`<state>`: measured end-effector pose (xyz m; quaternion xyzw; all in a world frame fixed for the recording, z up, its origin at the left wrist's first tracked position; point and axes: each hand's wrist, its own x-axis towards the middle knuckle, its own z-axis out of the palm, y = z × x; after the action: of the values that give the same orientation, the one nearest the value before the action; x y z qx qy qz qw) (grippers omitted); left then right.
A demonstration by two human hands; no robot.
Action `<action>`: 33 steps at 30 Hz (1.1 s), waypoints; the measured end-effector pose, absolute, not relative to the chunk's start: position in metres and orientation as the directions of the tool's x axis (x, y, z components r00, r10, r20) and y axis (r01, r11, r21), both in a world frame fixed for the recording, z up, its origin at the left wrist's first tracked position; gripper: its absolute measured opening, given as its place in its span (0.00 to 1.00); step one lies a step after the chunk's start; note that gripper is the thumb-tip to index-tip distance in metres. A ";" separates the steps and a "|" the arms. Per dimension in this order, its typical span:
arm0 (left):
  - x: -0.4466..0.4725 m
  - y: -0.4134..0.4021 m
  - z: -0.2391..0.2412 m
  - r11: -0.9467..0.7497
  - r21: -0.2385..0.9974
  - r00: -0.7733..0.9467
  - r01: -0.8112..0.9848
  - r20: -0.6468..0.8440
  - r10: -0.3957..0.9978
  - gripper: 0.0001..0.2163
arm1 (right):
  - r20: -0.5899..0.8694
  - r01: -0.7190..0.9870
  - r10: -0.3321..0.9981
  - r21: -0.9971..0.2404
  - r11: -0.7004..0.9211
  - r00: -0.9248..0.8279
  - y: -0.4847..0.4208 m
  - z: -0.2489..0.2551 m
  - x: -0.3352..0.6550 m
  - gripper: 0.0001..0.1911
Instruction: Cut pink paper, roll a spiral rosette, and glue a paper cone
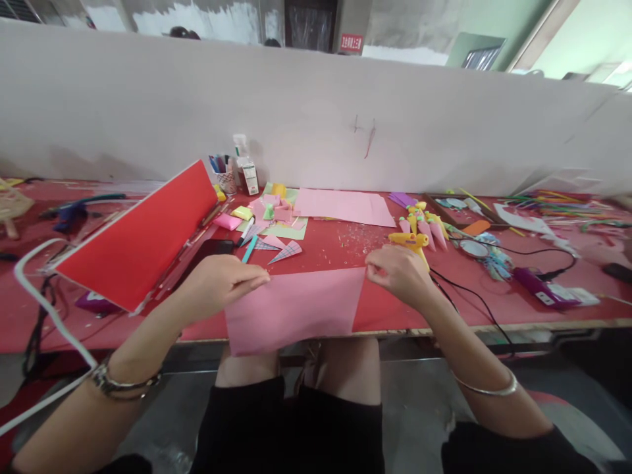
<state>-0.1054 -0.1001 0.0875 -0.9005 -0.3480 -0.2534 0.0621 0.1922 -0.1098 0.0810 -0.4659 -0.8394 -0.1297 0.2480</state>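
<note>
Pink sheet [296,309] pinched at top corners, left hand [222,280] at 9 o'clock, right hand [399,273] at 3; uneven pull may crease it.

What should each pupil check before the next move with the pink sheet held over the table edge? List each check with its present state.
1. Left hand pinches the pink sheet at its upper left corner: ok.
2. Right hand pinches the upper right corner: ok.
3. Sheet lies fully on the table: not ok, its lower part hangs over the front edge.
4. Glue gun is apart from the sheet: ok, though close to the right hand.
5. Glue gun is cool: cannot tell.
6. Red board is apart from the sheet: ok.
</note>
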 end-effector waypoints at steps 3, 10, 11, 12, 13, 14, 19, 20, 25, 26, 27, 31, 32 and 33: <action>-0.107 -0.099 0.088 -0.783 0.031 0.692 0.622 0.447 0.567 0.22 | 0.601 0.811 0.694 -0.124 0.571 -0.397 -0.114 0.091 0.183 0.09; -0.100 -0.099 0.091 -0.791 -0.027 0.730 0.611 0.406 0.550 0.22 | 0.327 0.708 0.684 -0.059 0.703 -0.652 -0.118 0.090 0.143 0.11; -0.097 -0.100 0.092 -0.788 -0.060 0.734 0.613 0.412 0.540 0.21 | 0.292 0.716 0.692 -0.035 0.697 -0.660 -0.118 0.089 0.138 0.12; -0.094 -0.101 0.093 -0.783 -0.099 0.736 0.614 0.429 0.524 0.20 | 0.268 0.728 0.704 -0.013 0.686 -0.658 -0.118 0.087 0.133 0.13; -0.089 -0.103 0.095 -0.780 -0.140 0.740 0.610 0.450 0.499 0.19 | 0.252 0.743 0.719 0.002 0.669 -0.648 -0.118 0.087 0.128 0.14; -0.084 -0.105 0.095 -0.778 -0.180 0.745 0.602 0.479 0.465 0.17 | 0.240 0.759 0.735 0.010 0.651 -0.634 -0.118 0.087 0.123 0.14; -0.057 -0.116 0.094 -0.738 -0.324 0.740 0.591 0.582 0.337 0.15 | 0.189 0.782 0.793 -0.146 0.606 -0.579 -0.120 0.093 0.110 0.12; -0.054 -0.118 0.094 -0.719 -0.348 0.730 0.602 0.605 0.319 0.15 | 0.187 0.756 0.788 -0.220 0.616 -0.587 -0.120 0.095 0.110 0.11; -0.058 -0.113 0.089 -0.717 -0.412 0.739 0.562 0.639 0.213 0.13 | 0.219 0.593 0.729 -0.455 0.665 -0.649 -0.120 0.101 0.121 0.13; -0.061 -0.110 0.087 -0.736 -0.399 0.736 0.547 0.648 0.196 0.12 | 0.224 0.571 0.718 -0.471 0.672 -0.659 -0.121 0.102 0.124 0.13; -0.065 -0.107 0.085 -0.756 -0.382 0.732 0.532 0.656 0.183 0.12 | 0.226 0.556 0.710 -0.484 0.676 -0.667 -0.121 0.103 0.127 0.14; -0.087 -0.097 0.075 -0.743 -0.334 0.694 0.580 0.680 0.237 0.13 | 0.187 0.572 0.741 -0.524 0.631 -0.645 -0.123 0.105 0.146 0.14; -0.095 -0.095 0.072 -0.724 -0.307 0.678 0.618 0.674 0.293 0.13 | 0.172 0.586 0.758 -0.537 0.608 -0.629 -0.123 0.106 0.152 0.14; -0.104 -0.093 0.069 -0.701 -0.265 0.651 0.663 0.666 0.364 0.13 | 0.159 0.598 0.777 -0.551 0.582 -0.609 -0.123 0.107 0.159 0.14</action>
<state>-0.1035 -0.0926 0.0694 -0.8731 -0.2940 -0.2966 0.2516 0.1586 -0.1231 0.1066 -0.3962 -0.8676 0.2278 0.1959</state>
